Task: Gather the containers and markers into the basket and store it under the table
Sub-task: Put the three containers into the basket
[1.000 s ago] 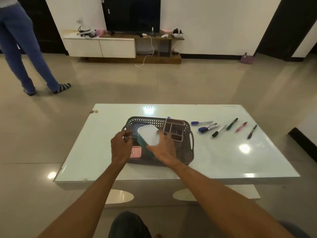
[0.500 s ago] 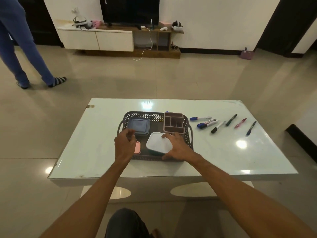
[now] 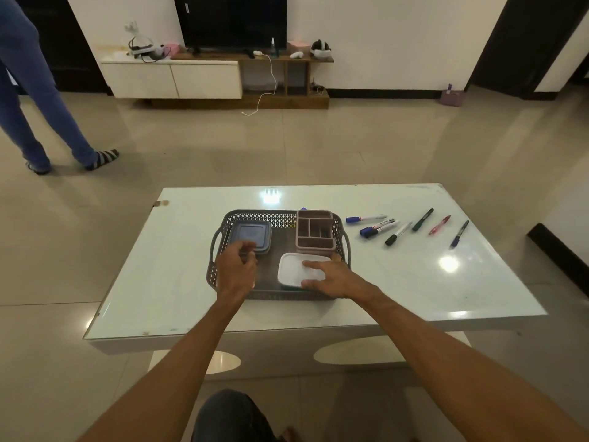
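A dark woven basket (image 3: 345,237) stands on the white table (image 3: 414,282). Inside it sit a blue-lidded container (image 3: 251,232) at the back left, a brown compartment organizer (image 3: 315,232) at the back right and a white-lidded container (image 3: 291,271) at the front right. My right hand (image 3: 334,277) lies on the white lid, thumb at its near edge. My left hand (image 3: 237,271) hovers loosely curled over the basket's front left, hiding most of a small pink container (image 3: 253,284). Several markers (image 3: 398,233) lie on the table right of the basket.
A person's legs in blue jeans (image 3: 47,122) stand on the tiled floor at the far left. A low TV cabinet (image 3: 178,79) lines the back wall. My knee (image 3: 229,416) shows below the table's near edge.
The white-lidded container, tilted in my right hand above the basket a second ago, now rests flat inside it. My left hand has shifted slightly toward the blue-lidded container.
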`<act>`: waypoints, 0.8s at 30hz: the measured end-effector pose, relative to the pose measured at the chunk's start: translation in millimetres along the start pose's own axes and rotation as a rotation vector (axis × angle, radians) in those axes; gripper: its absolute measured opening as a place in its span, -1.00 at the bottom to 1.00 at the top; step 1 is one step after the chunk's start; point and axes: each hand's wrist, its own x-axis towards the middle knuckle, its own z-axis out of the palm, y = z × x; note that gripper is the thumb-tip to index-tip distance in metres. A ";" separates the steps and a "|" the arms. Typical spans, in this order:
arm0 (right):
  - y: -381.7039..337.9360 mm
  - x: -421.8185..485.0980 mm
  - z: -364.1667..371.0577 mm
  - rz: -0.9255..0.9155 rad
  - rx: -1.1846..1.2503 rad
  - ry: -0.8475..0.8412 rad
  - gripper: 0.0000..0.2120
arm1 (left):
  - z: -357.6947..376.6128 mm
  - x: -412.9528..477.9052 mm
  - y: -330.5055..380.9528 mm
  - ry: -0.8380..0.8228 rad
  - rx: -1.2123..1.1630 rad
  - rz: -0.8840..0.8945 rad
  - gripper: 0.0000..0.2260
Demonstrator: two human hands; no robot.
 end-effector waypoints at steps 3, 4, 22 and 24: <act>-2.0 -0.2 -0.3 -0.022 0.003 0.046 -0.54 | 5.1 -0.9 2.7 -0.017 -0.018 0.011 -0.80; -1.7 -0.6 -0.5 -0.033 0.009 0.057 -0.54 | 6.7 -1.4 4.2 -0.017 -0.020 0.014 -0.80; 9.7 -10.0 -10.1 -0.057 -0.033 0.275 -0.54 | 17.3 -2.3 11.0 -0.048 0.006 0.046 -0.80; 7.6 -13.0 -11.4 -0.060 -0.042 0.320 -0.57 | 17.6 -3.8 13.7 -0.060 0.008 0.047 -0.80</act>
